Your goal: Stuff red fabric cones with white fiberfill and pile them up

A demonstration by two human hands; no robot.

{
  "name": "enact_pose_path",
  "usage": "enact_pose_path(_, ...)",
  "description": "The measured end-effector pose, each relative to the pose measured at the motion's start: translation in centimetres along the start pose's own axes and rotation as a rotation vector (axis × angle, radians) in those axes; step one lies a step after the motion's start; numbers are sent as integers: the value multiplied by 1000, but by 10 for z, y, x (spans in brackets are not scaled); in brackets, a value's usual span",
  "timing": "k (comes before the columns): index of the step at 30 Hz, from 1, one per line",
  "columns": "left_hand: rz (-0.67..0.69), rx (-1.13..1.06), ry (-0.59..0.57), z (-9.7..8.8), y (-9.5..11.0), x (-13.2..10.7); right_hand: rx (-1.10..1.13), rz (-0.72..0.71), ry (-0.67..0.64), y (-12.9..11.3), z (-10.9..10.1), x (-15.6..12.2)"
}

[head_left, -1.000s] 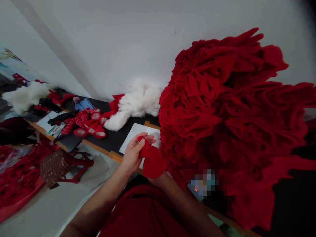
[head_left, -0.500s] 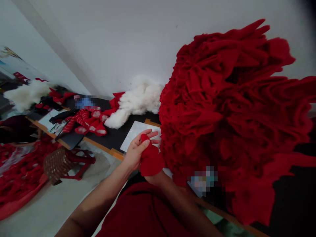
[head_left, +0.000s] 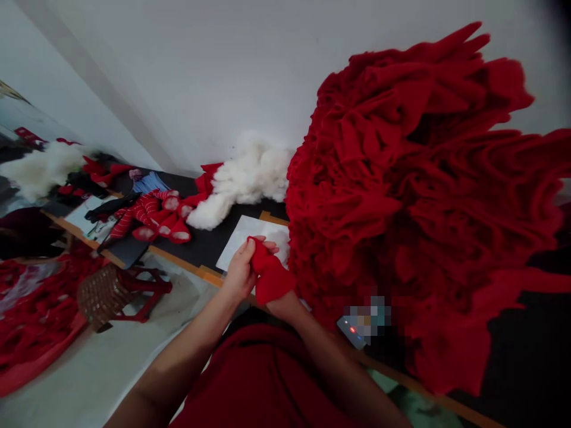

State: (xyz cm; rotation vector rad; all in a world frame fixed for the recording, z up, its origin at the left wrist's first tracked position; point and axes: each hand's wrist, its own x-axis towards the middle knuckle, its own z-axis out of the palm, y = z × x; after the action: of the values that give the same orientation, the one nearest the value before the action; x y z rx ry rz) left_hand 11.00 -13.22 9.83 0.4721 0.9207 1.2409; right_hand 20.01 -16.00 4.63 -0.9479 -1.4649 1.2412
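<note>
In front of my body, a small red fabric piece (head_left: 273, 278) is stretched between my hands. My left hand (head_left: 241, 270) is closed on its upper end, with the thumb pressed over the cloth. The fabric covers my right hand (head_left: 280, 305) down to about the wrist, so its fingers are hidden. Whether that hand is inside the cloth or behind it I cannot make out. A white sheet (head_left: 238, 238) lies on the table just beyond my left hand.
A tall pile of red fabric pieces (head_left: 357, 178) rises at the right. White stuffing (head_left: 250, 172) and red striped stuffed pieces (head_left: 154, 214) lie along the dark table (head_left: 196, 246). A phone-like device (head_left: 350, 331) sits near the edge. A stool (head_left: 107, 294) and another person (head_left: 31, 235) are at left.
My left hand's fingers have closed further round the fabric's upper end. The cloth has gone from lying flat to bunched and bent over my right hand.
</note>
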Motion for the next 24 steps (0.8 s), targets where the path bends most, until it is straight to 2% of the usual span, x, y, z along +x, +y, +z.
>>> enact_pose_path(3, 24, -65, 177, -21, -6, 18, 40, -35, -44, -3, 6, 4)
enact_pose_path(5, 32, -116, 244, -32, -10, 25, 75, 18, -37, -5, 10, 6)
enact_pose_path(10, -215, -199, 155, -44, -20, 25, 80, 155, -46, 4, 18, 11)
enact_pose_path(13, -283, -226, 271, -58, -11, 30, 19, 184, -140, 19, 9, 19)
enact_pose_path(14, -266, -242, 327, -66, -5, 34, -43, 182, -132, 26, 4, 23)
enact_pose_path(16, -195, -290, 412, -82, 9, 45, -286, 161, 0, 43, -4, 35)
enact_pose_path(18, -140, -336, 427, -96, 22, 55, -597, 145, 126, 67, -7, 48)
enact_pose_path(20, -136, -350, 396, -104, 31, 60, -787, 180, 143, 96, -4, 59)
enact_pose_path(22, -138, -356, 347, -107, 36, 62, -848, 224, 129, 125, 1, 63)
enact_pose_path(24, -137, -372, 308, -107, 41, 63, -795, 266, 106, 149, 5, 62)
